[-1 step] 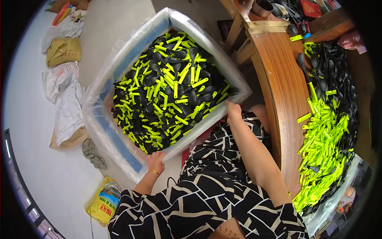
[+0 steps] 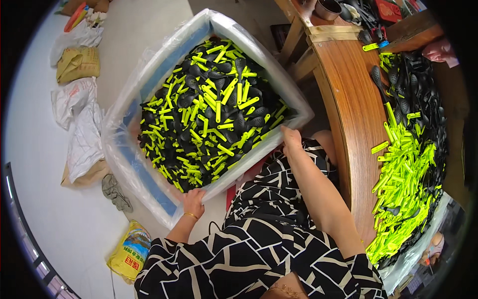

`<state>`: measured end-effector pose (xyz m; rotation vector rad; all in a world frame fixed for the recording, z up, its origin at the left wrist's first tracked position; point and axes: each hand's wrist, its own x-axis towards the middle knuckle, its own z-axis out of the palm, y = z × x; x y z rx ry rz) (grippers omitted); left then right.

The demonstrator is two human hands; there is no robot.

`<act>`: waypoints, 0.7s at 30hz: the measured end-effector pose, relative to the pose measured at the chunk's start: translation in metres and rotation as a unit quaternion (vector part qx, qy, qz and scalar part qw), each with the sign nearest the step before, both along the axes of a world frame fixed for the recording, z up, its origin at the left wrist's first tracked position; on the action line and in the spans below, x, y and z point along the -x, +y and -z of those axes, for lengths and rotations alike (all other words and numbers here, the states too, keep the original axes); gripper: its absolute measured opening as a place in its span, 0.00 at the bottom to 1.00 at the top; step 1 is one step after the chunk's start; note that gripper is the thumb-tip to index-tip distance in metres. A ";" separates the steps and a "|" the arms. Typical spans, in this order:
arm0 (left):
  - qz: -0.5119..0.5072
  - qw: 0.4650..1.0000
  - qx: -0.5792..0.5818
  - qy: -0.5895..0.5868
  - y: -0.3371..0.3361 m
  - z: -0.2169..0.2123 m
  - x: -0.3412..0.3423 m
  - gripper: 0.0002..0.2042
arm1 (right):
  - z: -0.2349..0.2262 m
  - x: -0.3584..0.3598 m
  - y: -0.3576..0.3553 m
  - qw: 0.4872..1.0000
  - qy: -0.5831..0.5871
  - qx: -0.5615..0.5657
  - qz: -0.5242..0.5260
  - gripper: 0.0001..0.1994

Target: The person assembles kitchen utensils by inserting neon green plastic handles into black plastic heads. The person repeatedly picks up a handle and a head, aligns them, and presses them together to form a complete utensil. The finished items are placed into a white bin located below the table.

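Note:
A large box (image 2: 253,160) lined with clear plastic stands before me, with blue showing on its inner walls. Heaped inside are many black kitchen spoons (image 2: 219,102) with lime-green handles, some of them slotted. My left hand (image 2: 193,203) is closed over the near rim toward its left corner, gripping the box edge and plastic liner. Near the right corner, my right hand (image 2: 291,137) holds the same near rim, its fingers partly hidden by the liner.
A curved wooden table (image 2: 343,109) on the right bears a big pile of similar green-handled utensils (image 2: 403,174) and a metal pot (image 2: 328,9). Along the left floor lie white sacks (image 2: 84,134), a brown sack (image 2: 78,65), a grey cloth (image 2: 116,193) and a yellow bag (image 2: 130,251).
The box and both hands sit very slightly farther left in the picture. My grip on the rim looks the same.

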<state>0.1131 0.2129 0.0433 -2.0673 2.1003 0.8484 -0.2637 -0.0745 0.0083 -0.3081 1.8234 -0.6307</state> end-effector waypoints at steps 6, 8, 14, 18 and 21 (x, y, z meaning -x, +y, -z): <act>0.005 0.996 0.065 -0.069 -0.001 -0.024 0.008 0.26 | -0.062 -0.013 0.009 0.997 -0.048 0.063 -0.011 0.22; 0.012 0.995 0.072 -0.075 -0.001 -0.016 -0.002 0.24 | -0.039 -0.012 0.006 0.998 -0.019 0.063 -0.003 0.23; -0.194 0.977 -0.089 -0.024 0.012 -0.001 0.007 0.16 | -0.034 -0.014 -0.013 0.988 0.079 0.066 -0.114 0.28; -0.195 0.963 -0.155 -0.102 -0.020 -0.011 0.030 0.17 | -0.020 -0.013 -0.035 0.977 0.126 0.095 -0.146 0.30; -0.193 0.958 -0.178 -0.119 -0.033 -0.013 0.047 0.16 | -0.014 -0.012 -0.044 0.975 0.107 0.103 -0.165 0.31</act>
